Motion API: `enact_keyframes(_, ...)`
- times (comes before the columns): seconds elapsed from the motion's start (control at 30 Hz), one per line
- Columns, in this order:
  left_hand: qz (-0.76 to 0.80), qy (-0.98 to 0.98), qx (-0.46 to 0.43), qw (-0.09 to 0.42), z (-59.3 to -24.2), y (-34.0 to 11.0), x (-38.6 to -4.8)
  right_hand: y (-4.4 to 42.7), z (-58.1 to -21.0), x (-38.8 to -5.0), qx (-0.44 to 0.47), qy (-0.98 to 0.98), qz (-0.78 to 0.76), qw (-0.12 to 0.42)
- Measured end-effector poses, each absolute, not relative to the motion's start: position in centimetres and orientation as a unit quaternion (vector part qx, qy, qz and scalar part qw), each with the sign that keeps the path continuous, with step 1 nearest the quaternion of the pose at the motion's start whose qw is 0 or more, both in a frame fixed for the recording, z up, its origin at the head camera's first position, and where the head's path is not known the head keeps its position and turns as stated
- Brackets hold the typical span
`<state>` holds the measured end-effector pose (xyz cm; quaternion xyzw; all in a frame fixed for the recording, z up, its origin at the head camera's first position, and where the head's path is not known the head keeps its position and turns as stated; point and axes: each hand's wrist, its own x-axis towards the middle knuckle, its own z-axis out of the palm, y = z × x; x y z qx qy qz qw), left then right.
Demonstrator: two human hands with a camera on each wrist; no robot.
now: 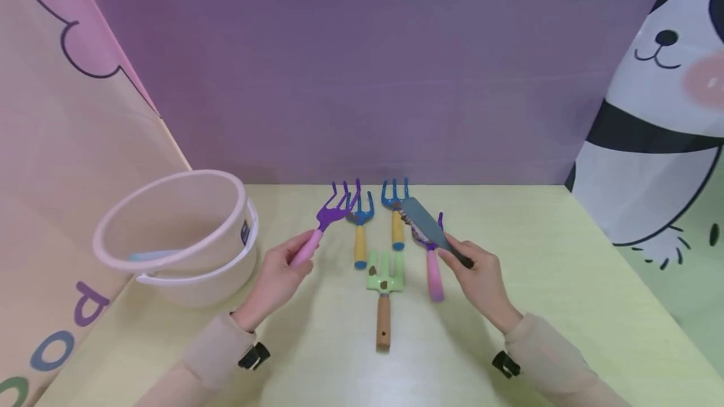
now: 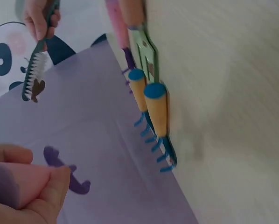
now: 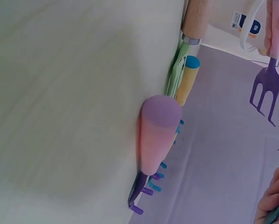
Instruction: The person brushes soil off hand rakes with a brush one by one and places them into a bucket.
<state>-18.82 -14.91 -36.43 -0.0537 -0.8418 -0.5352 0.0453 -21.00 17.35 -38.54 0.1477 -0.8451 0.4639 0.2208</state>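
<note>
In the head view, my left hand [image 1: 285, 272] grips the pink handle of a purple hand fork [image 1: 334, 213], which leaves its tines bare, pointing up and away. My right hand [image 1: 477, 278] holds a dark green bristle brush [image 1: 430, 225] by its handle end, so the brown-flecked bristles face left and stay well apart from that fork. Between the two grips lies a green fork [image 1: 384, 301] with brown bits on it; beyond it are two yellow-handled blue forks [image 1: 360, 234] [image 1: 398, 228]. A second pink-handled fork [image 1: 434, 272] sits just left of the right grip. Nested buckets [image 1: 220, 244] stand left of the left grip, probably to keep the middle open.

Through the left wrist, I see thumb and fingers closed round the pink handle, likely to steady it; across from them, a brown clump clings to the bristles.

The right wrist shows fingers curled round the brush handle, and the second pink-handled fork beside that grip, handle nearest me.
</note>
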Motion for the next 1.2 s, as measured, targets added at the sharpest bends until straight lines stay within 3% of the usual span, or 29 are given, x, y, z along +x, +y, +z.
enact_keyframes(0.27, -0.382, -0.912, -0.147, 0.032, -36.5, -16.1, -18.4, 18.2, -38.9, -21.0, 0.150, -0.856, 0.441, 0.223)
enact_keyframes(0.5, -0.342, -0.922, -0.181, 0.024, -36.2, -16.5, -18.0, 18.7, -39.1, -21.0, 0.145, -0.864, 0.431, 0.218)
enact_keyframes(0.73, -0.289, -0.926, -0.232, 0.068, -34.4, -17.0, -17.1, 19.0, -39.3, -21.0, 0.135, -0.867, 0.430, 0.214)
enact_keyframes(0.87, -0.231, -0.924, -0.284, 0.111, -31.2, -18.1, -16.1, 19.1, -39.3, -21.1, 0.135, -0.867, 0.428, 0.215)
enact_keyframes(1.03, -0.142, -0.930, -0.308, 0.144, -24.5, -21.4, -14.8, 19.2, -39.2, -21.0, 0.132, -0.869, 0.429, 0.209)
enact_keyframes(1.2, -0.054, -0.950, -0.257, 0.166, -19.3, -26.6, -14.9, 19.4, -39.3, -20.9, 0.124, -0.875, 0.424, 0.197)
